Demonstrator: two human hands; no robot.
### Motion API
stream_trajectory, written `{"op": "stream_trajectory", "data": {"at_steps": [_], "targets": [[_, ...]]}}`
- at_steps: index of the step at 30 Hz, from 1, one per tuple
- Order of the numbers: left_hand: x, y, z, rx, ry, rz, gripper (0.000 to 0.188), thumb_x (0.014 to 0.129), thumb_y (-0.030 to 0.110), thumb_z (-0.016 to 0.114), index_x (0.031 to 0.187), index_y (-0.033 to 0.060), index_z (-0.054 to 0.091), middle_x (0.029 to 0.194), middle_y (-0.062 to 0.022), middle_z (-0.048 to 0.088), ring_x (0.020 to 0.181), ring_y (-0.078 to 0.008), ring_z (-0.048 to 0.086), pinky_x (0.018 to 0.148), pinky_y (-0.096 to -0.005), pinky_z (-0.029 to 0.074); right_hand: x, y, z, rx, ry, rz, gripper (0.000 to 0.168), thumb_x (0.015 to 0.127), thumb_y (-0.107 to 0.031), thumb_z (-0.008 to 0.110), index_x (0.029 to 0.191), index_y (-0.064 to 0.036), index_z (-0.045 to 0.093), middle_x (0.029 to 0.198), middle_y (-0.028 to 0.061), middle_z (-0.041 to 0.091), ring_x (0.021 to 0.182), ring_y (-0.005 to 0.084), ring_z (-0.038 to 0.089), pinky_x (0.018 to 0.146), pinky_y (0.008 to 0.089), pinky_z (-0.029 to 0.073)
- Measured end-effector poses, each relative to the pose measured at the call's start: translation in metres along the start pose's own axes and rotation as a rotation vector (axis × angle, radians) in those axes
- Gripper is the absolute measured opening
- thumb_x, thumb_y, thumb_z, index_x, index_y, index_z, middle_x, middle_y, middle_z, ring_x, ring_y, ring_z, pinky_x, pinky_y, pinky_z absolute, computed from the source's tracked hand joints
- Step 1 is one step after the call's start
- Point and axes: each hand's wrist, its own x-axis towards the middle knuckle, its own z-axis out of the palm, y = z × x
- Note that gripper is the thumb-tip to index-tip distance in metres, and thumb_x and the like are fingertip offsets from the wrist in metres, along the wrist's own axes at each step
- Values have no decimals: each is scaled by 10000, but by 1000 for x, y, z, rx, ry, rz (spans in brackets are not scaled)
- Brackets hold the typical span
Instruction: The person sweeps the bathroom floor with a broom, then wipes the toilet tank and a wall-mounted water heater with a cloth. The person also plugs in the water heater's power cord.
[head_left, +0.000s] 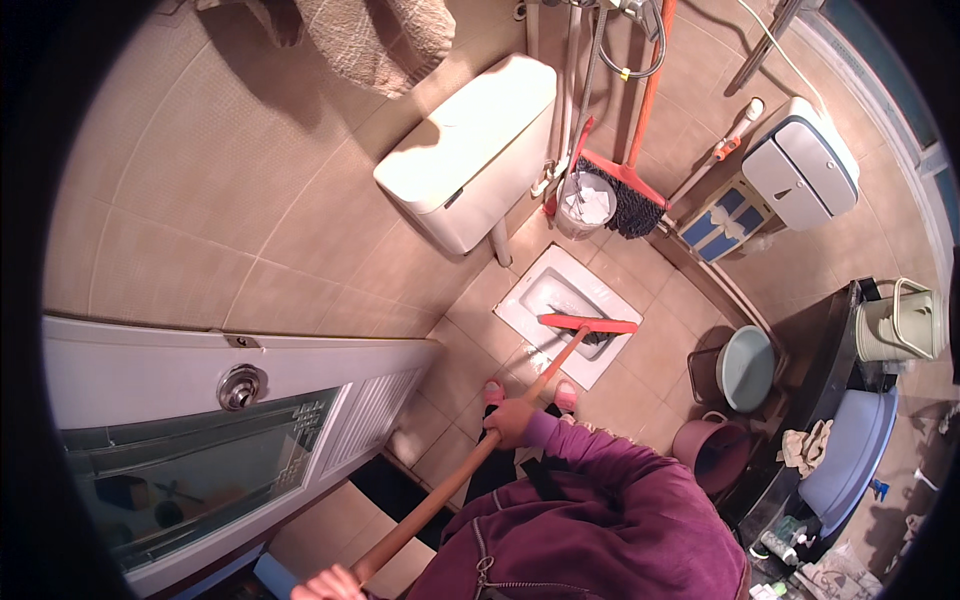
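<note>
My right hand (510, 423) is closed around the lower part of a long wooden mop handle (442, 489). Farther up the same handle, near the bottom edge of the picture, my left hand (328, 583) grips it by the end and is partly cut off. The handle runs to a red mop head (589, 323) with dark strands, which lies over the basin of a white squat toilet (541, 289) set in the tiled floor. Wet, shiny patches show on the toilet and on the tiles in front of it. My feet in pink slippers stand just before it.
A white cistern (469, 150) hangs on the wall. In the corner stand a waste bin (586, 225) with paper and a second mop (630, 176). Basins (746, 367) and a pink bucket (701, 450) are at the right. A white door (180, 360) stands at the left.
</note>
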Motion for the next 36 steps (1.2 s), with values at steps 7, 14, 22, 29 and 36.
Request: {"op": "stream_trajectory", "data": {"at_steps": [7, 14, 22, 29, 36], "targets": [[35, 104, -13, -102, -345, 352, 193, 788, 116, 647, 710, 70, 477, 545, -27, 524, 427, -128, 507, 420, -276, 472, 22, -125, -78, 24, -97, -184, 138, 559, -225, 657, 630, -114, 619, 602, 113, 595, 628, 318, 618, 563, 435, 492], [91, 48, 33, -78, -612, 234, 239, 772, 104, 653, 657, 77, 446, 553, -29, 526, 433, -133, 503, 458, -283, 456, 78, -124, -30, 210, 169, -331, 159, 542, -182, 674, 669, -119, 601, 642, 109, 578, 660, 326, 588, 591, 433, 466], [32, -55, 0, 199, -440, 41, 261, 716, 133, 708, 623, 82, 471, 629, -67, 589, 465, -169, 553, 524, -309, 490, 77, -4, 59, 167, 164, -106, 137, 588, -207, 651, 675, -104, 624, 662, 129, 602, 678, 338, 600, 621, 438, 475], [32, -53, 21, 90, -397, -24, 206, 759, 136, 658, 706, 63, 473, 616, -55, 538, 477, -171, 505, 486, -312, 445, 22, 5, 20, 156, -12, -16, 109, 616, -206, 642, 671, -112, 635, 656, 124, 607, 677, 336, 607, 620, 423, 488], [43, -40, 47, -36, -416, -70, 163, 802, 138, 608, 790, 43, 476, 603, -43, 488, 490, -173, 457, 448, -314, 400, -21, 11, -14, 78, 135, 50, 103, 592, -207, 646, 623, -119, 603, 638, 110, 591, 651, 312, 598, 620, 407, 457]]}}
